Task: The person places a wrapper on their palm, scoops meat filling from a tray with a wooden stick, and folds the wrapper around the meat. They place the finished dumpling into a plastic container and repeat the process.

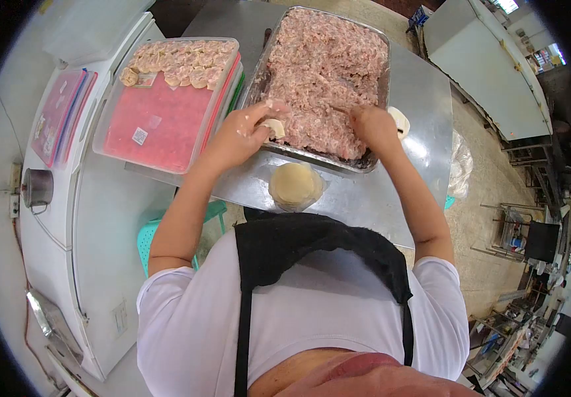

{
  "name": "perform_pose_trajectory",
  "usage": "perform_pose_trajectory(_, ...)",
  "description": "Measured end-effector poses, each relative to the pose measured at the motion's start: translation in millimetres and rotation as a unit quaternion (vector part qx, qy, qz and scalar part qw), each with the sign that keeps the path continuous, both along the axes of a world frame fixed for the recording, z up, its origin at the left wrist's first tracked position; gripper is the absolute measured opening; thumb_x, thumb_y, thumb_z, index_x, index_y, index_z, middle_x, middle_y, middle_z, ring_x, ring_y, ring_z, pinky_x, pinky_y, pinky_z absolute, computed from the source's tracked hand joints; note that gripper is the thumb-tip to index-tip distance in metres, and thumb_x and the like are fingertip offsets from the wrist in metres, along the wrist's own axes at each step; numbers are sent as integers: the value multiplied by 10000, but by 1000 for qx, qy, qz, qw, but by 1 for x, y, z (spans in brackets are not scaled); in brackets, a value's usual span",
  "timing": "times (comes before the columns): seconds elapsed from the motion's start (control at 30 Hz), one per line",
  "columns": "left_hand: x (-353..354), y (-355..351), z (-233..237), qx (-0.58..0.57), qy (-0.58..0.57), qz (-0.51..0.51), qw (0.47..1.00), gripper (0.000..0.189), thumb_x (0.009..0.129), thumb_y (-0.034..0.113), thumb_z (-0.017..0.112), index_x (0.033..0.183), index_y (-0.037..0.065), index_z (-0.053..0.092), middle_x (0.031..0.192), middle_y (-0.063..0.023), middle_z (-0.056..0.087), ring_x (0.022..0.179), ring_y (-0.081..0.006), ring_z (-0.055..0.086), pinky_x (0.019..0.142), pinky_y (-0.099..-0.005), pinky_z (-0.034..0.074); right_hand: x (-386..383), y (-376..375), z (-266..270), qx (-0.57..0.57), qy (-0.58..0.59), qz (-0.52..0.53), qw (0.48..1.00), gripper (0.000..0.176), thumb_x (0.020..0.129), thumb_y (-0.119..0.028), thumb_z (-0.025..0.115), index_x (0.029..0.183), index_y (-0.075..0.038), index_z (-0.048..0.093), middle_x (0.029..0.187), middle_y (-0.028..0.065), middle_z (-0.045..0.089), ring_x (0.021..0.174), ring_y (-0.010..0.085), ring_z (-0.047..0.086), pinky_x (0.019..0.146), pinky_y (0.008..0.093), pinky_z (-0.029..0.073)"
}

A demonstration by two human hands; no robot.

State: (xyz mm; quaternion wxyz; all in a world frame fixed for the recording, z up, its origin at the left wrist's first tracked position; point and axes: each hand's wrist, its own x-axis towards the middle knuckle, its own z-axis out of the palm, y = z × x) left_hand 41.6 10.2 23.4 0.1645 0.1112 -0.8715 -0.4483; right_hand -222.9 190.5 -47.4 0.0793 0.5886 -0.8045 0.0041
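Note:
A large metal tray [249, 99] full of ground meat [325, 59] lies on the steel table. Over its near left corner, my left hand [242, 132] is closed round a pale round wrapper [274, 128]. My right hand [372, 129] grips a thin spreading tool [341, 108] whose end touches the meat at the tray's near right. Just below the tray sits a stack of round wrappers [294, 184] on plastic. To the left, a clear plastic container [103, 119] with a pink base holds rows of filled dumplings [183, 61] along its far side.
A white round object [399, 122] lies right of the tray on the steel table [424, 152]. White freezers stand at the left, one bearing lids [64, 116] and a metal pot [38, 187]. A teal stool [150, 238] is beneath the table's left side.

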Motion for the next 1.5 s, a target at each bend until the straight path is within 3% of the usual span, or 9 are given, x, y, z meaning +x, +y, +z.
perform_pose_trajectory(0.07,-5,1,-41,152,-6,-1,988,277,840,2,508,1114,2,552,1165,-151,595,1065,-295,600,927,-386,479,27,6,7,-15,-28,-31,999,307,901,-285,502,743,-56,629,734,153,650,654,336,646,565,439,514)
perform_pose_trajectory(0.13,-12,3,-75,719,107,96,680,330,888,-10,453,1216,-49,474,1225,-186,561,1121,-301,571,989,-418,462,35,11,4,-22,-85,-69,994,355,917,-314,487,739,-42,628,748,166,652,682,347,645,600,456,512)
perform_pose_trajectory(0.23,-21,17,-90,793,168,209,547,383,934,0,399,1301,-101,371,1313,-253,469,1206,-351,498,1065,-446,404,44,28,13,-23,-157,-106,982,365,921,-325,497,766,-28,643,736,174,647,700,341,643,644,446,507)
perform_pose_trajectory(0.33,-27,19,-95,801,182,197,536,374,921,2,434,1282,-86,398,1277,-232,501,1199,-351,502,1040,-472,417,47,37,7,-33,-377,-83,922,368,917,-334,517,799,-14,657,749,185,645,707,341,637,664,425,492)
perform_pose_trajectory(0.57,-37,21,-80,758,198,195,590,349,923,1,423,1260,-91,416,1263,-227,505,1187,-356,512,1025,-455,434,18,30,32,-77,-445,-187,872,381,922,-351,522,848,-2,658,760,208,635,726,366,619,667,410,470)
perform_pose_trajectory(0.77,-37,27,-78,741,204,181,614,372,925,-24,385,1288,-104,383,1283,-240,491,1190,-357,512,1032,-464,430,23,14,25,77,-89,-155,981,291,889,-260,497,810,-23,647,807,179,665,764,353,652,667,468,501)
perform_pose_trajectory(0.93,-35,22,-86,702,239,204,639,344,913,-4,408,1251,-54,445,1201,-197,548,1101,-313,573,967,-424,470,49,18,8,45,-117,-150,981,259,884,-224,492,840,-27,655,817,195,663,782,359,656,682,465,513)
perform_pose_trajectory(1.3,-81,31,-57,739,222,108,626,293,908,58,468,1178,-51,501,1148,-169,582,1069,-284,583,954,-389,471,65,7,64,-160,-621,-152,752,350,974,-296,507,1065,11,648,666,-35,460,612,67,452,533,246,381)
perform_pose_trajectory(1.5,-93,14,-53,792,272,44,545,452,945,365,433,1170,-19,512,1183,-156,563,1113,-298,538,992,-447,411,71,15,45,-132,-289,-22,948,310,941,-267,537,1139,-46,626,771,116,594,700,263,609,621,354,472)
